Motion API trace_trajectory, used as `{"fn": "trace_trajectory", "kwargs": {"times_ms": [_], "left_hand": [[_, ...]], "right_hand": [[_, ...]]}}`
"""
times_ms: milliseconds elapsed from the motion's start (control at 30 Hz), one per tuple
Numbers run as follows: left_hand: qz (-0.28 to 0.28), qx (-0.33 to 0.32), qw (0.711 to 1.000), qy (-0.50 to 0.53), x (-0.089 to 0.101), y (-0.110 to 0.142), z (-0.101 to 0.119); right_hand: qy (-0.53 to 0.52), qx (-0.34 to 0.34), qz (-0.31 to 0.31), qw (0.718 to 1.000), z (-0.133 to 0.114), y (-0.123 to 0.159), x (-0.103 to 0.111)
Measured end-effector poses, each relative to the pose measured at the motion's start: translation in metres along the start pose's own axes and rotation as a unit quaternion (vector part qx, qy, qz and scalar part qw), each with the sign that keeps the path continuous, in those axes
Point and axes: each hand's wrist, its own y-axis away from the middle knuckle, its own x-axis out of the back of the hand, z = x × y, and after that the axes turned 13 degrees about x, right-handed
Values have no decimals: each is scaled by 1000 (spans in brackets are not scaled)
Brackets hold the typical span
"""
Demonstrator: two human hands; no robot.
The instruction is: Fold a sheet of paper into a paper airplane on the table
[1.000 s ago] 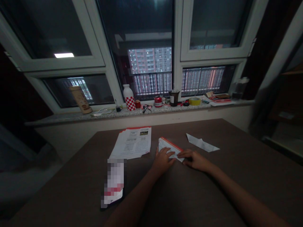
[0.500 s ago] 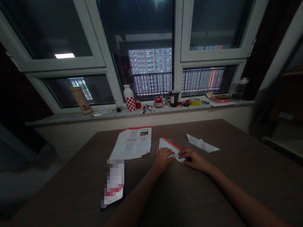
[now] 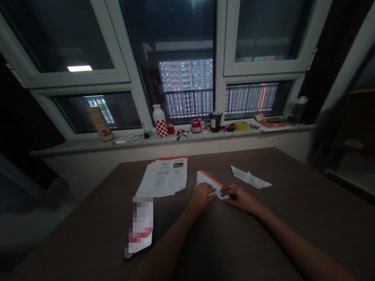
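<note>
A folded sheet of paper [image 3: 212,180], white with print and an orange strip along its upper edge, lies on the brown table under both hands. My left hand [image 3: 202,196] covers its left part, the fingers bent over it and the thumb at its near edge. At the right end, my right hand [image 3: 238,196] pinches the paper between fingers and thumb. To the right lies a folded paper boat shape [image 3: 251,178], apart from both hands.
A stack of printed sheets [image 3: 166,177] lies on the table at left. Nearer me is a phone [image 3: 142,230] with a blurred screen. On the windowsill stand a tan flask [image 3: 99,123], a checkered bottle [image 3: 160,121], a dark cup [image 3: 215,121] and yellow tape [image 3: 240,125].
</note>
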Motion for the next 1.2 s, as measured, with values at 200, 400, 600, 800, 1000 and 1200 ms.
{"fn": "trace_trajectory", "kwargs": {"times_ms": [200, 400, 600, 800, 1000, 1200], "left_hand": [[25, -7, 1000, 4, -4, 1, 1], [17, 5, 999, 29, 0, 4, 7], [-21, 14, 998, 57, 7, 3, 18], [-1, 35, 998, 44, 6, 4, 29], [4, 60, 997, 43, 5, 6, 32], [6, 75, 996, 38, 3, 5, 32]], "right_hand": [[32, 6, -13, 999, -2, -1, 1], [63, 15, -3, 998, -7, -2, 0], [0, 22, 34, 999, -1, -3, -3], [-28, 18, 44, 999, 2, -3, -3], [-40, 14, 26, 999, 8, 0, 1], [0, -27, 64, 998, 14, 0, -4]]}}
